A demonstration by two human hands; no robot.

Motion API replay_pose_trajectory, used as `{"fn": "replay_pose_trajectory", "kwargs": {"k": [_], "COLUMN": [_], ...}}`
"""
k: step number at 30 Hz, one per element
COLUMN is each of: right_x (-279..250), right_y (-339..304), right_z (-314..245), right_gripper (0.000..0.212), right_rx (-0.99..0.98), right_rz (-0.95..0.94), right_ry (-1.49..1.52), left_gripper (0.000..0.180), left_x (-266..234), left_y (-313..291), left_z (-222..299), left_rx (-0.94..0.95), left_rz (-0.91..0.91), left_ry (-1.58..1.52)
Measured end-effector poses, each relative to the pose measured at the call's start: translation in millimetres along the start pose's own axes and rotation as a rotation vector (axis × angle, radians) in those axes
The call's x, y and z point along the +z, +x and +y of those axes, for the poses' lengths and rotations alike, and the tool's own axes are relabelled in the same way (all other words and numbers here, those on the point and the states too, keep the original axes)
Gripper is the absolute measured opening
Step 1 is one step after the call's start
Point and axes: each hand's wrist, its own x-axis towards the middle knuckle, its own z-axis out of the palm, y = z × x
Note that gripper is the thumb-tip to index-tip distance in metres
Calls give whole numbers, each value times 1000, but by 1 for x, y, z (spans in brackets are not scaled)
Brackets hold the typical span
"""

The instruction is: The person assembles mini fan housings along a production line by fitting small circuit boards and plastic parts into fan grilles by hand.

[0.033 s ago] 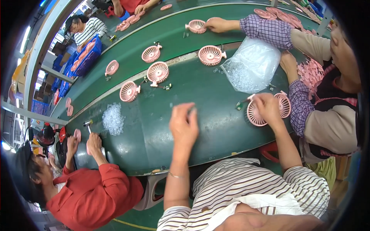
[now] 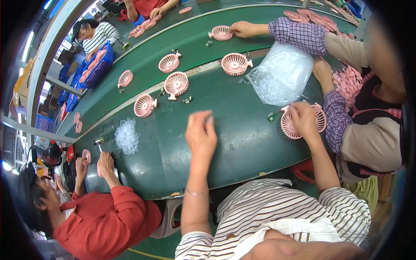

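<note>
My right hand [image 2: 305, 120] grips the upper part of a round pink slatted fan housing [image 2: 291, 126] at the right of the table. A small circuit board on wires [image 2: 272, 116] sticks out beside that housing. Another pink fan housing [image 2: 320, 118] lies against it, partly behind my hand. Over the middle of the table, my left hand [image 2: 201, 135] is raised with thumb and forefinger pinched close. Whatever may be between those fingertips is too small to make out.
A clear bag of small transparent pieces [image 2: 281, 73] lies ahead of my right hand; a loose pile of such pieces [image 2: 127, 136] is left. More fan housings [image 2: 177, 83] line the green conveyor [image 2: 199, 47]. Co-workers sit on both sides; the left one holds a hammer [image 2: 99, 144].
My left hand has shifted slightly left and up. My right hand and the fan housing it grips have moved a little to the right.
</note>
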Motion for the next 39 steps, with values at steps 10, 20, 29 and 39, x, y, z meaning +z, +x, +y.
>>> {"fn": "replay_pose_trajectory", "kwargs": {"k": [10, 20, 29, 39], "right_x": [38, 134, 132, 77], "right_y": [-1, 86, 141, 49], "right_z": [-86, -102, -81, -119], "right_gripper": [14, 17, 18, 11], "right_rx": [-263, -168, -124, 122], "right_rz": [-111, -218, -41, -375], "right_ry": [373, -182, -333, 843], "left_gripper": [23, 28, 37, 31], "left_x": [70, 1, -19, 16], "left_y": [110, -49, -38, -48], "left_z": [-60, 18, 13, -5], "left_rx": [371, 43, -140, -310], "left_rz": [-169, -166, 87, 65], "left_ry": [582, 397, 312, -439]}}
